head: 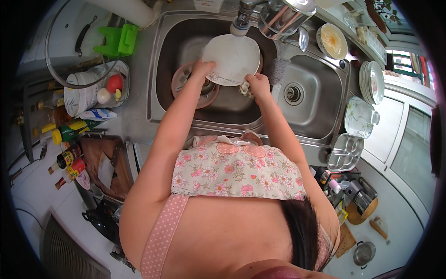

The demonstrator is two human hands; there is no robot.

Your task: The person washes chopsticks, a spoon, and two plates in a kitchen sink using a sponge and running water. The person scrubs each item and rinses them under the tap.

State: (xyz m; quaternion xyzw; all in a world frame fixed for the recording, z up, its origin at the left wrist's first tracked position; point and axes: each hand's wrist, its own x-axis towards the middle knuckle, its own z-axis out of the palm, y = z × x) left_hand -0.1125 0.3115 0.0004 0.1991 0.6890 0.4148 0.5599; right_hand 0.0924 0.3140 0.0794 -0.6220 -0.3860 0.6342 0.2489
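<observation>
Over the large left sink basin (237,111), a white plate (233,57) with a dark line pattern near its front edge is tilted up beneath the faucet (240,26). My left hand (203,70) grips the plate's left edge, thumb on its face. At the front right edge, my right hand (258,85) is closed around a crumpled dishcloth (246,89) and touches the plate. Below, a pinkish basin (178,82) stands in the sink with dishes in it, partly hidden by the plate and my left forearm.
A shiny metal canister (284,19) and a bowl with yellowish contents (332,42) stand behind the sinks. Stacked plates (371,83), a glass dish (359,117) and a divided steel tray (346,152) line the right. Stacked bowls (75,94) and a green plastic holder (118,40) are left.
</observation>
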